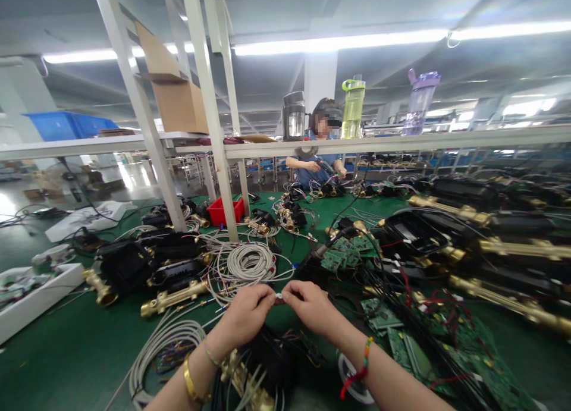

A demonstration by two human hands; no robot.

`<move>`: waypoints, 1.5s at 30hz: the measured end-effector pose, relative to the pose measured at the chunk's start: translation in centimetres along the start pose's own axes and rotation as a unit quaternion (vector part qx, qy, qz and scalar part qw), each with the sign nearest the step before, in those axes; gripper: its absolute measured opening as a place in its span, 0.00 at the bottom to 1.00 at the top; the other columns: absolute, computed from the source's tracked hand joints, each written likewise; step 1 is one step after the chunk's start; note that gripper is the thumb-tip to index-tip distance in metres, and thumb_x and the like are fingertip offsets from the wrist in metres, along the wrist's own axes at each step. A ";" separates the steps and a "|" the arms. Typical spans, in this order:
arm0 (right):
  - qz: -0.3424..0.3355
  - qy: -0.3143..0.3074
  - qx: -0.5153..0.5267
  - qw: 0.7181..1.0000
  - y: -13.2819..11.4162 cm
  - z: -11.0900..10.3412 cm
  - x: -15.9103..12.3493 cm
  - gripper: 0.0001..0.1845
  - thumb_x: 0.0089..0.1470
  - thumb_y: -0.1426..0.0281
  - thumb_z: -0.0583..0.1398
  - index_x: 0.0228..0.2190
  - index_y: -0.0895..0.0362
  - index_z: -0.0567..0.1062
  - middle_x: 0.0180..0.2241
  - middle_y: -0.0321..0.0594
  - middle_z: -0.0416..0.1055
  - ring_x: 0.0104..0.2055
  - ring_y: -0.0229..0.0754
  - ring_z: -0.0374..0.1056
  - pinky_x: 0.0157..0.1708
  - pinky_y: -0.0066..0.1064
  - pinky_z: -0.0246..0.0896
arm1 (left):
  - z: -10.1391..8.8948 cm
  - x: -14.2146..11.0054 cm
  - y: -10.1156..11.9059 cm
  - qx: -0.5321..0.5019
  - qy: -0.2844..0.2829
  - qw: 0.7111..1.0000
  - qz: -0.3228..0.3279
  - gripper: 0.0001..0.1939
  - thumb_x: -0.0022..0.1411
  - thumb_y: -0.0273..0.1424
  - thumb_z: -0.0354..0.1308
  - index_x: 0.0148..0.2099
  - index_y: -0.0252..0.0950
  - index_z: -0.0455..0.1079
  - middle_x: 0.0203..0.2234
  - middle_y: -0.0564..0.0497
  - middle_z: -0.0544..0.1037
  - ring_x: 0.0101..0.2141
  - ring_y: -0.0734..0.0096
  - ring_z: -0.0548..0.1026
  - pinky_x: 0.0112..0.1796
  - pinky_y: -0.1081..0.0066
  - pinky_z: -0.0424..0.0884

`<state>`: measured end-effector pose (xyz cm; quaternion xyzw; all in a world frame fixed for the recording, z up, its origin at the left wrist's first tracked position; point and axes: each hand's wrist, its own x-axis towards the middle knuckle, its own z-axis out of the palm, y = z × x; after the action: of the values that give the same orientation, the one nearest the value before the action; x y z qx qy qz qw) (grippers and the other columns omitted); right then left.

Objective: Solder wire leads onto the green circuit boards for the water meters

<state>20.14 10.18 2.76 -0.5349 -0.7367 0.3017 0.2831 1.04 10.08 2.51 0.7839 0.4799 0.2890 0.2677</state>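
Near centre, left hand [250,311] and right hand [309,304] both pinch white piece [279,295] between them; neither nearer, long axis unclear.

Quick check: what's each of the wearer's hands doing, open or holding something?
Left hand: closed, pinching a small white piece.
Right hand: closed, pinching the small white piece from the other side.
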 end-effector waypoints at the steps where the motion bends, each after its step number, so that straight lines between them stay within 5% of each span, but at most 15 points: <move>1: 0.002 -0.005 0.000 1.000 0.1 0.0 0.1 0.08 0.63 0.73 0.62 0.31 0.59 0.79 0.29 0.35 0.76 0.35 0.40 0.71 0.38 0.32 0.60 | 0.0 0.0 0.0 -0.001 -0.005 1.000 -0.001 0.18 0.64 0.41 0.49 0.34 0.38 0.76 0.30 0.47 0.81 0.36 0.60 0.77 0.39 0.66 0.65; 15: -0.016 -0.011 -0.038 0.999 0.0 -0.3 -0.1 0.09 0.63 0.73 0.60 0.30 0.58 0.78 0.30 0.37 0.77 0.34 0.39 0.70 0.34 0.30 0.58 | 0.4 0.4 -0.2 0.022 -0.026 0.999 -0.013 0.13 0.67 0.31 0.51 0.30 0.37 0.72 0.27 0.52 0.77 0.33 0.66 0.74 0.38 0.67 0.65; 38: -0.048 0.013 -0.107 0.993 0.1 1.1 0.3 0.11 0.66 0.72 0.59 0.30 0.58 0.76 0.29 0.35 0.75 0.33 0.40 0.71 0.39 0.33 0.65 | 2.3 0.6 -1.1 0.129 0.030 0.991 0.012 0.13 0.71 0.27 0.53 0.32 0.35 0.72 0.26 0.52 0.76 0.31 0.67 0.75 0.39 0.65 0.71; 42: -0.064 0.037 -0.095 0.993 0.4 0.4 -0.6 0.14 0.66 0.70 0.57 0.33 0.56 0.81 0.34 0.42 0.81 0.39 0.45 0.76 0.42 0.34 0.65 | 1.5 -0.5 -1.7 0.105 0.088 0.990 0.040 0.13 0.71 0.34 0.51 0.45 0.36 0.77 0.39 0.45 0.82 0.43 0.61 0.79 0.48 0.62 0.73; 45: -0.082 0.085 -0.082 0.990 1.0 -0.6 -2.4 0.17 0.68 0.67 0.53 0.45 0.55 0.82 0.46 0.47 0.82 0.49 0.51 0.76 0.51 0.40 0.66 | -0.1 -3.5 -2.8 0.104 0.179 0.978 0.033 0.23 0.72 0.42 0.49 0.60 0.36 0.71 0.54 0.41 0.78 0.55 0.56 0.75 0.57 0.56 0.70</move>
<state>21.85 8.16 2.20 -0.5179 -0.7735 0.1698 0.3235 -1.97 7.98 -0.06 0.7582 0.5216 0.3820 0.0845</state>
